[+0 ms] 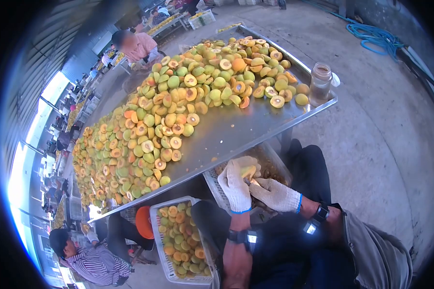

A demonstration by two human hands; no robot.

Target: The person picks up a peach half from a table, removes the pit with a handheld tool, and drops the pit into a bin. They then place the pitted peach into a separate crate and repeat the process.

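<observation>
Head view: left hand [235, 185] clamped on a yellow fruit [248, 171] over the grey crate [279, 164] below the surface [236, 130]; right hand [275, 194] closed, probably on a small blade, barely visible. Halved fruit [169, 115] heaped across the surface, white basket [171, 241] partly filled; amount left uncut not visible.

Clear jar [320, 83] at the steel table's [236, 130] corner, blue hose [375, 38] on concrete beyond.

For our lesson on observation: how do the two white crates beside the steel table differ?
The crate under the hands sits close beneath the table edge and holds dark brownish scraps; the lower crate stands further out and holds yellow-green fruit halves. The gloved hands partly hide the first; the second shows openly. Both are white, slotted plastic.
</observation>
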